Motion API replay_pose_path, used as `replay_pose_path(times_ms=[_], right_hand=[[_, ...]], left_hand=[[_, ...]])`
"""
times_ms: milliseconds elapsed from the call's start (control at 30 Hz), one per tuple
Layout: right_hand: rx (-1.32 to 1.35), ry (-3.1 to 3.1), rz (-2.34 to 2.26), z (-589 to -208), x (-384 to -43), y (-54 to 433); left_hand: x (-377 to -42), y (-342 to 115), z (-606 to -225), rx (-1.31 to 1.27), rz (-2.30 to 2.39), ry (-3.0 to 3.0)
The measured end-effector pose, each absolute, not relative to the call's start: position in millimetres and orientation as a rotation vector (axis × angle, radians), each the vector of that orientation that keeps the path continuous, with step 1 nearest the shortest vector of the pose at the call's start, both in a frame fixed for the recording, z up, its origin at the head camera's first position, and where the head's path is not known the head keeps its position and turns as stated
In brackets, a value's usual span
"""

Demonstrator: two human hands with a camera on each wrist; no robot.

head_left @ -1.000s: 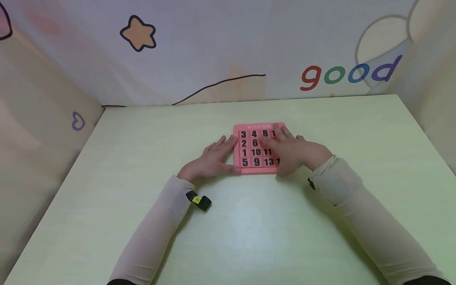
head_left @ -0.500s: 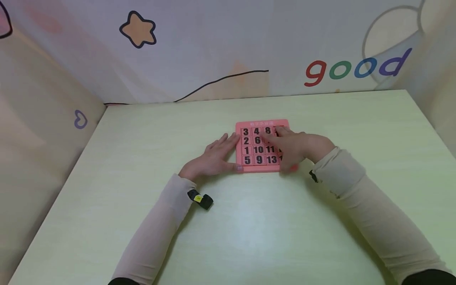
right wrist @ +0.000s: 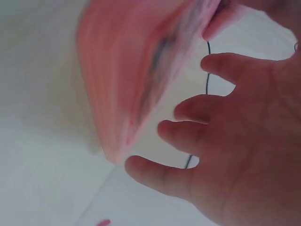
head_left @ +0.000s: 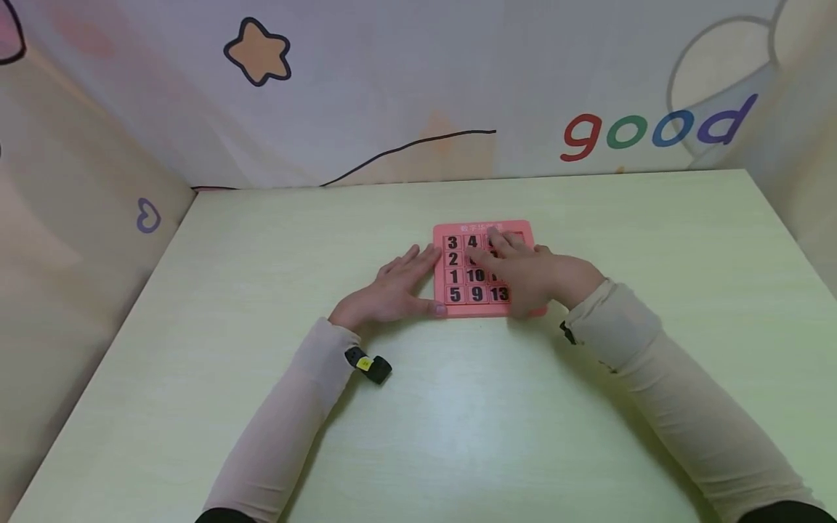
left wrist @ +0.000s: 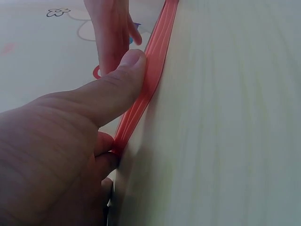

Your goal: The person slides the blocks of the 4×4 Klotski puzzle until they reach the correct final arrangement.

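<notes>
A pink number slide puzzle [head_left: 484, 310] with black numerals lies flat on the table. My left hand [head_left: 389, 294] rests against its left side, fingers spread, with the thumb at the near left corner. In the left wrist view, the thumb [left wrist: 117, 82] touches the puzzle's red edge [left wrist: 157, 61] and the fingertips meet that edge farther along. Over the right half of the tiles, my right hand [head_left: 532, 276] has its fingers extended, hiding several numerals. The right wrist view shows the right hand's fingers [right wrist: 183, 134] spread apart close beside the blurred puzzle [right wrist: 108, 84].
The pale green table [head_left: 418, 436] stretches around the puzzle on every side. Behind it stands a printed backdrop [head_left: 392, 87] with a star and the word "good". A side panel [head_left: 78, 254] rises at the left. Each sleeve bears a black wrist strap [head_left: 368, 365].
My right hand has shifted left over the tiles, and its fingers now cover the 8 that showed before. My left hand has stayed at the puzzle's left side. The head view has shifted slightly.
</notes>
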State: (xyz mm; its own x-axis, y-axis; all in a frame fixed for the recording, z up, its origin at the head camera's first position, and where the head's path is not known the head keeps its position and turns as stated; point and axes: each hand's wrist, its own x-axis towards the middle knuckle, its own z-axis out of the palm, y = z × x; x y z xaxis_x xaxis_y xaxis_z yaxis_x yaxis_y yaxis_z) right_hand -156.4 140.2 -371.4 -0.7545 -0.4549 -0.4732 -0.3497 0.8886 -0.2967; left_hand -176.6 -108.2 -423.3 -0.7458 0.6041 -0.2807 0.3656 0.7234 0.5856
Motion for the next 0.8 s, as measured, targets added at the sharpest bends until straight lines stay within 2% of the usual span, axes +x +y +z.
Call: replay_pose_path(times_ms=[200, 800], right_hand=[[-0.607, 2.464, -0.233, -380, -160, 138], [-0.486, 2.473, -0.311, -374, -161, 148]], left_hand=[[-177, -108, -423, 0.75, 0.684, 2.475], [-177, -108, -425, 0.736, 0.7, 2.469]])
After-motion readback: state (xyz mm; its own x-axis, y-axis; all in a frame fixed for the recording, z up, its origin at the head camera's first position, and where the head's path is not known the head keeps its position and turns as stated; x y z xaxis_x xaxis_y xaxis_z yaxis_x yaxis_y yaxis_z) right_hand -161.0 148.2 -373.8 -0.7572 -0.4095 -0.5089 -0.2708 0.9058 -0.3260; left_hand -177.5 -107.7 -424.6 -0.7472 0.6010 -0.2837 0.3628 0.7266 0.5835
